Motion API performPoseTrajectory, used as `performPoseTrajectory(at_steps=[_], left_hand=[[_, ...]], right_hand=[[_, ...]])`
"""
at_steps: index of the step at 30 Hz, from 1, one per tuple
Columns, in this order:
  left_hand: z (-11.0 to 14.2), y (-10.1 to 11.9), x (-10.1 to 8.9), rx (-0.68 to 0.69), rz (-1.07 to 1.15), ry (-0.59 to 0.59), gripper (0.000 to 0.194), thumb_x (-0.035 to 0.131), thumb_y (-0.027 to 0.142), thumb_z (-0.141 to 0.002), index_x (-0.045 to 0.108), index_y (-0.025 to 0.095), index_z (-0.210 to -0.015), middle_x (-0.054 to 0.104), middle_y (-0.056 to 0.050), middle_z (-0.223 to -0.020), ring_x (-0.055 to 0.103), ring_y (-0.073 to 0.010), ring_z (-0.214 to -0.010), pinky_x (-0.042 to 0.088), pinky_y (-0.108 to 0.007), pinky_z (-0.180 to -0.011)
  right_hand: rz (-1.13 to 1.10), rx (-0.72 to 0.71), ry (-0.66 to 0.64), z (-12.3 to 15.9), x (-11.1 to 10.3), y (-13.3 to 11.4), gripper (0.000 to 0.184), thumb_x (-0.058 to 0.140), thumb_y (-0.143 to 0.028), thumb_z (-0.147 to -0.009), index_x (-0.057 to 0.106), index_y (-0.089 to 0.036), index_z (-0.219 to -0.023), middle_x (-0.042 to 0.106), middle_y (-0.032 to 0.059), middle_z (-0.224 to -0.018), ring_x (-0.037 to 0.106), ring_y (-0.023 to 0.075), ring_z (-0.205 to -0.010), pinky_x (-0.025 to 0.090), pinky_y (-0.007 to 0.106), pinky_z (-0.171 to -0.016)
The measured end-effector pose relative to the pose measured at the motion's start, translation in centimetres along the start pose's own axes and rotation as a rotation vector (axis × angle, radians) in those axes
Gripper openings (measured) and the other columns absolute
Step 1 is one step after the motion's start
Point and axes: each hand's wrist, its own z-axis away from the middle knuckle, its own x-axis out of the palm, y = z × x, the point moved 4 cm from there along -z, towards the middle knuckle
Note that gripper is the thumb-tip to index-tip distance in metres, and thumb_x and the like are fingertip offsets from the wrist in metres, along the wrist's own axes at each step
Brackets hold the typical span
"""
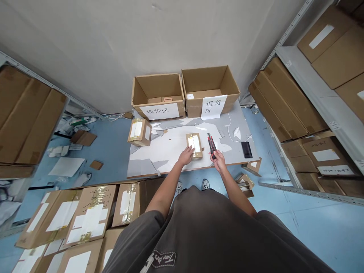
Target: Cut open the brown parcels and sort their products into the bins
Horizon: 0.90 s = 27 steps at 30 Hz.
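Small brown cardboard box (194,143), white-labelled, taped, lies near front edge of grey-white tabletop (173,157), likely for easy reach. Left hand (187,155) extends over box top, ungripping, probably steadying it. Right hand (218,159) grips black-and-red cutter knife (211,145), tip forward, seemingly for safety.

The head camera looks down onto the table (162,149).

The cutter (211,145) is red and black, the box (194,144) brown.
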Motion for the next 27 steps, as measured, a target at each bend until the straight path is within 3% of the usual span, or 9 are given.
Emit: performPoseTrajectory(at_steps=[4,9,12,16,20,27], left_hand=[[-2.0,-0.4,-3.1,-0.044,-0.007,0.054,0.07,0.053,0.03,-0.102,0.044,0.022,-0.171,0.044,-0.011,-0.175,0.041,-0.0345,-0.16,0.037,-0.051,-0.134],[-6.1,-1.2,-6.3,0.019,-0.141,-0.042,0.084,0.074,0.027,-0.09,0.044,0.027,-0.169,0.032,-0.013,-0.181,0.031,-0.0398,-0.165,0.041,-0.055,-0.129],[-8.3,-0.3,-5.9,0.22,-0.176,-0.147,0.086,0.081,0.027,-0.085,0.049,0.035,-0.165,0.029,-0.008,-0.183,0.018,-0.0402,-0.17,0.03,-0.064,-0.133],[-10.5,1.4,-3.7,0.374,-0.098,-0.232,0.068,0.076,0.023,-0.084,0.065,0.04,-0.15,0.046,-0.004,-0.175,0.024,-0.0367,-0.17,0.018,-0.068,-0.135],[-11.6,2.1,-2.1,0.386,-0.11,-0.281,0.061,0.075,0.031,-0.086,0.067,0.043,-0.146,0.052,-0.001,-0.17,0.026,-0.0358,-0.169,0.017,-0.071,-0.134],[-10.3,1.6,-1.9,0.295,-0.255,-0.274,0.093,0.095,0.031,-0.067,0.06,0.032,-0.154,0.047,-0.015,-0.17,0.02,-0.0464,-0.167,0.016,-0.068,-0.134]], right_hand=[[0.007,0.006,0.041,0.0,0.1,0.0,0.045,0.083,-0.058,-0.087,0.05,-0.027,-0.092,0.072,-0.0022,-0.079,0.051,0.009,-0.047,0.039,0.021,-0.04],[0.037,-0.027,0.114,-0.2,-0.2,-0.3,0.056,0.088,-0.067,-0.082,0.051,-0.027,-0.092,0.071,-0.0039,-0.078,0.051,0.0067,-0.046,0.04,0.02,-0.04],[0.024,-0.034,0.133,-0.3,-0.4,-0.7,0.057,0.091,-0.066,-0.08,0.053,-0.027,-0.092,0.073,-0.0027,-0.08,0.054,0.0081,-0.049,0.045,0.021,-0.044],[0.024,-0.046,0.154,-0.2,-0.4,-1.1,0.054,0.091,-0.065,-0.08,0.054,-0.027,-0.093,0.071,-0.0026,-0.079,0.053,0.0089,-0.049,0.044,0.022,-0.044],[0.029,-0.039,0.145,0.1,-0.3,-1.1,0.053,0.091,-0.063,-0.081,0.054,-0.027,-0.093,0.072,-0.0017,-0.08,0.055,0.0102,-0.051,0.046,0.023,-0.046],[0.007,-0.042,0.154,0.1,-0.2,-0.9,0.05,0.089,-0.062,-0.082,0.056,-0.027,-0.094,0.073,-0.0014,-0.082,0.055,0.0106,-0.052,0.048,0.024,-0.048]])
